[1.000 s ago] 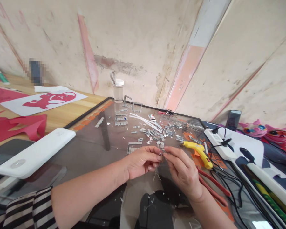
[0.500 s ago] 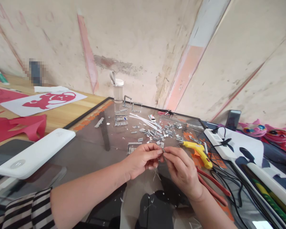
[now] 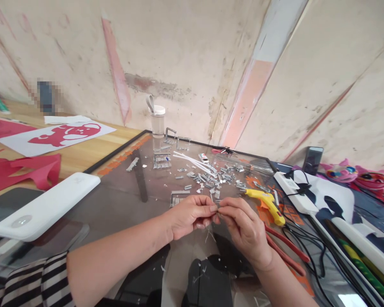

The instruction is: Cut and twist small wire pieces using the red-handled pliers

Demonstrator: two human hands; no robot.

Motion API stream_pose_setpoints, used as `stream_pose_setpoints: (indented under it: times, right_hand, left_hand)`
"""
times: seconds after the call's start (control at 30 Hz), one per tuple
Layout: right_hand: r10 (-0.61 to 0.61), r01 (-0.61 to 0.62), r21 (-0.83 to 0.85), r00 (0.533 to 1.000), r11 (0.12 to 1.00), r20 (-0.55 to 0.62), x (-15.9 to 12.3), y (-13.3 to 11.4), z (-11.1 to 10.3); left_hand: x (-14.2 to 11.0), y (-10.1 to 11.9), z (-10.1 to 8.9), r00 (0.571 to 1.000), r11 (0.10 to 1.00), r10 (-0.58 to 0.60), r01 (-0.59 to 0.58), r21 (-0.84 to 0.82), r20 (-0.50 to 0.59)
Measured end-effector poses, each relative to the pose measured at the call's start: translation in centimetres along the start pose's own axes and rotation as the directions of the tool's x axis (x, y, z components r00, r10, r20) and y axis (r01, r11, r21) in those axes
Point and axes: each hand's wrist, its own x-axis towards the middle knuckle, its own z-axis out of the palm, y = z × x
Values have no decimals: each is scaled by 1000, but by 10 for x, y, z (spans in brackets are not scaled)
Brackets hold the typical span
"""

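My left hand (image 3: 188,216) is closed, thumb and forefinger pinched together above the dark glass tabletop (image 3: 121,221). My right hand (image 3: 245,228) meets it fingertip to fingertip in a pinch of its own. Whatever they hold between them is tiny and mostly hidden; only thin pale slivers show near the fingertips. Just beyond lies a scatter of small grey pieces (image 3: 225,174) with thin white strips (image 3: 195,163). A small grey model frame (image 3: 179,198) sits past my left hand. Stringy white glue threads (image 3: 209,235) show below the fingers.
To the right are a yellow glue gun (image 3: 265,202), red-handled pliers (image 3: 288,247), a white power strip (image 3: 294,194) and black cables. A clear bottle (image 3: 158,121) stands at the back. On the left lie a white power bank (image 3: 48,204) and red paper cutouts (image 3: 28,170).
My fingertips have dropped very slightly and shifted their pinch; a thin pale sliver now shows above them. The things on the table have stayed in place.
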Motion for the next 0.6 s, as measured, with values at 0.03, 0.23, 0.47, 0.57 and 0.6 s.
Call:
stream_pose_setpoints:
  times: [0.03,0.23,0.47,0.57,0.6]
  right_hand:
    - [11,-11,10,1000,1000,-4,1,-1,0]
    - [136,-128,101,988,987,-76,5,-9,4]
    - [471,-442,358,882,822,8,4,-10,13]
    - [556,-540,434,825,721,104,5,-8,13]
    - [574,-565,419,810,711,117,6,-7,13]
  left_hand:
    - [0,0,1,1000,1000,-1,1,-5,5]
    - [-1,1,7,1000,998,6,-5,-64,13]
    - [-2,-3,10,981,977,178,-167,135,-76]
    - [-3,-3,9,949,895,298,-241,375,-102]
    - [-3,-2,8,932,842,349,-268,467,-94]
